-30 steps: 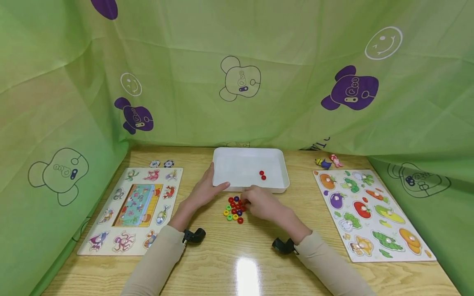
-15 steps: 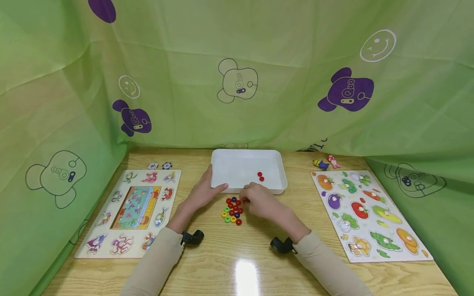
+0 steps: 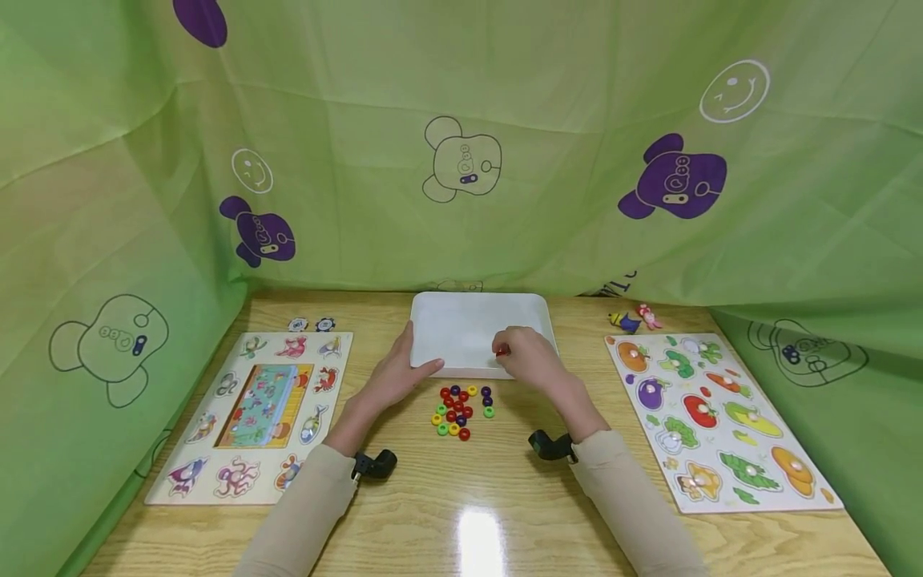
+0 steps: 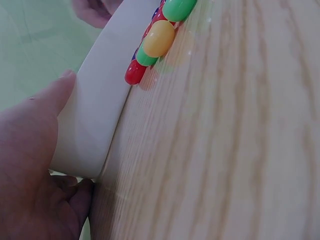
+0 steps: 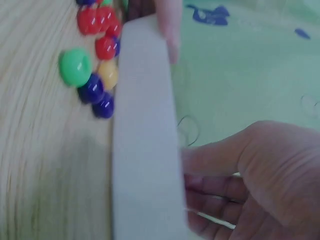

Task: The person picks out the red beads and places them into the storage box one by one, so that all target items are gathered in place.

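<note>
A shallow white tray [image 3: 461, 320] sits at the back of the table. My left hand [image 3: 395, 370] holds its near left corner, thumb along the front wall [image 4: 95, 110] and fingers round the left side. Over the tray's right part, my right hand [image 3: 530, 358] pinches a red bead [image 3: 502, 351] between thumb and fingers. Just before the tray lies a loose group of round beads with holes: red beads [image 3: 458, 406], purple beads [image 3: 487, 396], yellow beads [image 3: 454, 429] and green beads [image 3: 489, 412]. The right hand covers the tray's near right area, where red beads lay.
A sea-animal peg puzzle board [image 3: 252, 413] lies on the left, with two poker chips [image 3: 324, 324] behind it. On the right lies a vegetable puzzle board [image 3: 721, 421], and small toy figures [image 3: 624, 322] stand beyond it. A green curtain [image 3: 562, 240] encloses the back and sides.
My right hand has moved from the bead group forward and right over the tray with a red bead, uncovering purple, yellow and green beads. The left hand stays at the tray corner.
</note>
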Available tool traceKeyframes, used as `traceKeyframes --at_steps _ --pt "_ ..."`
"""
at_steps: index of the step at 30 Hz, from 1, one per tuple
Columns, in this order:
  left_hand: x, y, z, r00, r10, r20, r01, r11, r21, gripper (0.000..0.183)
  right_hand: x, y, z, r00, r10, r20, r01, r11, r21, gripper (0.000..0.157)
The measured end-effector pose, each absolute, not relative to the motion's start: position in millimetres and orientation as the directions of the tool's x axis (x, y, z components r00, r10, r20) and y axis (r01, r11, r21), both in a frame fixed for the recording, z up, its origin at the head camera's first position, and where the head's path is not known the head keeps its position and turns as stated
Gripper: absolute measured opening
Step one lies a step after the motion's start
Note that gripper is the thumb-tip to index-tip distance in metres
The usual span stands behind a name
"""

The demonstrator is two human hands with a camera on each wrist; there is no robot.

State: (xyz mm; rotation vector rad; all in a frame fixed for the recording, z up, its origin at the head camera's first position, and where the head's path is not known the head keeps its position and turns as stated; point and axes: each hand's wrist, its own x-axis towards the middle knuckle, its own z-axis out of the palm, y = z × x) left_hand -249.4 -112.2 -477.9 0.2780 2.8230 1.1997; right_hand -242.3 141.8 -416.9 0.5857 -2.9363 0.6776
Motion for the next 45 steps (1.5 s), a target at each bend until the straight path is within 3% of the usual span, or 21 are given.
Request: traceKeyframes --at_steps 6,12,19,23,33,45 --pt "-249 -113 -478 -0.980 0.197 0.022 0.153 0.678 0.719 0.103 -259 148 -434 -0.957 -0.281 0.068 -0.282 0.858 -0.428 0.009" --pt "-249 -114 -478 -0.978 0.206 0.037 0.167 0.661 0.731 0.104 -272 148 -443 -0.975 -0.213 0.063 -0.219 0.870 -0.442 0.008" --pt "-250 -114 -480 -0.980 0.198 0.035 0.160 0.664 0.731 0.102 -274 150 -443 -0.969 -0.228 0.099 -0.247 0.853 -0.460 0.006" --pt "-250 -113 -479 -0.980 0.197 0.031 0.156 0.661 0.734 0.103 -269 151 -435 -0.960 -0.248 0.129 -0.280 0.834 -0.475 0.013" --pt "-249 -113 -476 -0.980 0.200 0.017 0.147 0.655 0.741 0.104 -226 129 -415 -0.868 -0.467 0.167 -0.494 0.776 -0.392 0.013" --pt "-247 -113 -476 -0.980 0.198 0.024 0.153 0.669 0.728 0.104 -194 111 -432 -0.716 -0.690 0.102 -0.682 0.662 -0.309 0.008"
